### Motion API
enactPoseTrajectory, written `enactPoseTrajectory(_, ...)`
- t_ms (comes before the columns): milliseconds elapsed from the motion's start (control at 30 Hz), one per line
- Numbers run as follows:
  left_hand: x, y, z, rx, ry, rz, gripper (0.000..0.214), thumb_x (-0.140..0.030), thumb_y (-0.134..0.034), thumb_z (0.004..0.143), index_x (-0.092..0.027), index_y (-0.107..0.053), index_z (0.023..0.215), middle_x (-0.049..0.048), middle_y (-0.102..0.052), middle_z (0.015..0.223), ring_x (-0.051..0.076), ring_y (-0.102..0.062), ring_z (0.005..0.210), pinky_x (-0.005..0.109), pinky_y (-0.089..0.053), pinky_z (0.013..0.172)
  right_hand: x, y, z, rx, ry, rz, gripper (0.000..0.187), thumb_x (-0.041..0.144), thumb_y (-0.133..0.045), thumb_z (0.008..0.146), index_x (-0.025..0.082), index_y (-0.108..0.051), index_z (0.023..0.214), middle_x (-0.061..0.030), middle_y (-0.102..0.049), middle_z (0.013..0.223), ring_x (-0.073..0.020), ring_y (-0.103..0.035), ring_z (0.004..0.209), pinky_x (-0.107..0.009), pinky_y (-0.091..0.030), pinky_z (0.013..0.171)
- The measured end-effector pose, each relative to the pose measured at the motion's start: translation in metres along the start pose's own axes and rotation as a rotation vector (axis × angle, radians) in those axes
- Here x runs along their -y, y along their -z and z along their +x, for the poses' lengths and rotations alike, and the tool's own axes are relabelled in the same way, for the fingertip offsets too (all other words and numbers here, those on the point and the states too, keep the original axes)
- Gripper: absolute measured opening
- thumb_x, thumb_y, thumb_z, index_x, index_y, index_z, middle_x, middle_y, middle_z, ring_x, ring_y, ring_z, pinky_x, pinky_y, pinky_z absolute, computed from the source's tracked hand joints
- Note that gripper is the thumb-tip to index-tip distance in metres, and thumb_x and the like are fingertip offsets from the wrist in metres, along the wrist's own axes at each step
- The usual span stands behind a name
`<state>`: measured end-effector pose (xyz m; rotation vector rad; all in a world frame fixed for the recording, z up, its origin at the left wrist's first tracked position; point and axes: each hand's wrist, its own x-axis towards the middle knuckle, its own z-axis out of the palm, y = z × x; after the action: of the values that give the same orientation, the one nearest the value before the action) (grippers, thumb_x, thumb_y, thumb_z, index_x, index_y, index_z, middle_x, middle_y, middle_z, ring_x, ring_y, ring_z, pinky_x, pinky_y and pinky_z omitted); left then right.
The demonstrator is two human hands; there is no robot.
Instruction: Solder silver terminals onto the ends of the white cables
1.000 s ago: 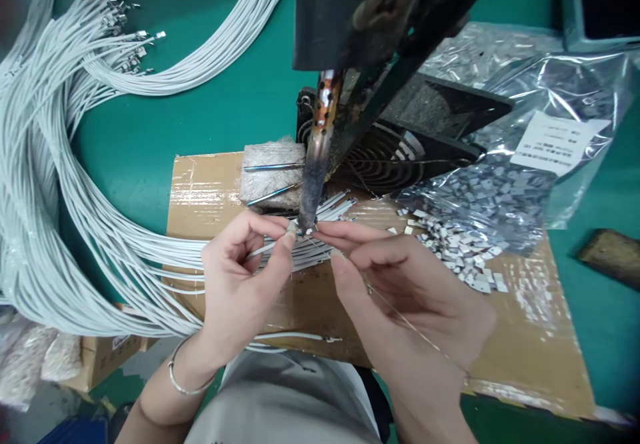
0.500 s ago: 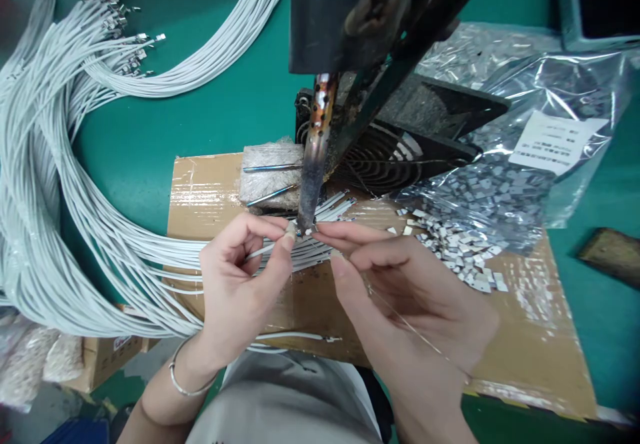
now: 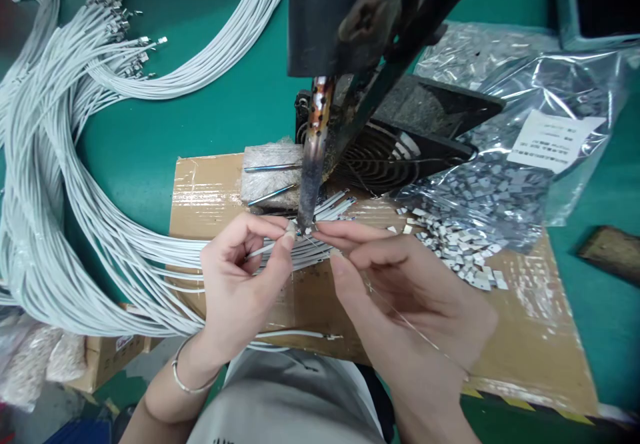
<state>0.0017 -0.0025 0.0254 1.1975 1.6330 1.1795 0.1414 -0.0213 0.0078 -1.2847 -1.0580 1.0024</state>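
Note:
Between thumb and forefinger, my left hand [image 3: 247,277] pinches a white cable [image 3: 259,252] close to its end, right at the tip of an upright soldering iron [image 3: 314,157]. My right hand [image 3: 405,291] is closed on a thin solder wire [image 3: 423,336], which trails across the palm toward the wrist. Its fingertips meet the iron tip from the right side. A tiny pale piece shows at the tip, but the joint itself is too small to make out. Several more white cables [image 3: 185,251] run behind my left hand, their ends beneath the iron.
A wrapped block [image 3: 273,157] with two metal rods sits left of the iron; a black fan [image 3: 385,157] stands behind. Small white-grey chips [image 3: 465,251] lie beside a plastic bag [image 3: 530,97] at right. Cardboard [image 3: 525,364] covers the green table. Cable bundles [image 3: 35,184] fill the left.
Both hands keep their places at the iron tip. The whole view has shifted very slightly; nothing was taken hold of or let go.

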Motion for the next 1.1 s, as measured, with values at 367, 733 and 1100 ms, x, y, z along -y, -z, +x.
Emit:
enactPoseTrajectory(367,-0.0018,-0.0008,-0.0003,-0.004,0.019,-0.03,0.015,-0.014,-0.082,0.084,-0.02,-0.074,0.074,0.0045,-0.083,0.088,0.009,-0.051,0.055,0.022,-0.03,0.044,-0.005,0.0012,0.0012,0.02,0.05,0.019,0.022,0.004,-0.074,0.091,0.024,-0.07,0.084,-0.0022,-0.086,0.112,-0.0183,-0.084,0.103,-0.028,-0.068,0.093)
enactPoseTrajectory(733,-0.0006,-0.0014,0.0001,-0.001,0.008,-0.043,0.015,-0.012,-0.081,0.084,-0.019,-0.073,0.073,0.004,-0.083,0.088,0.008,-0.048,0.055,0.022,-0.028,0.045,-0.0058,0.0015,0.0,0.027,0.068,0.015,0.023,0.001,-0.074,0.091,0.024,-0.071,0.087,-0.0009,-0.085,0.113,-0.0161,-0.083,0.106,-0.025,-0.066,0.097)
enactPoseTrajectory(1100,-0.0016,-0.0016,-0.0002,-0.004,0.018,-0.029,0.014,-0.013,-0.081,0.082,-0.019,-0.073,0.073,0.0045,-0.082,0.086,0.009,-0.048,0.053,0.023,-0.029,0.045,-0.007,0.0014,0.0005,0.021,0.087,-0.011,0.022,0.003,-0.076,0.089,0.025,-0.07,0.086,-0.0033,-0.086,0.111,-0.0225,-0.084,0.105,-0.035,-0.069,0.092)
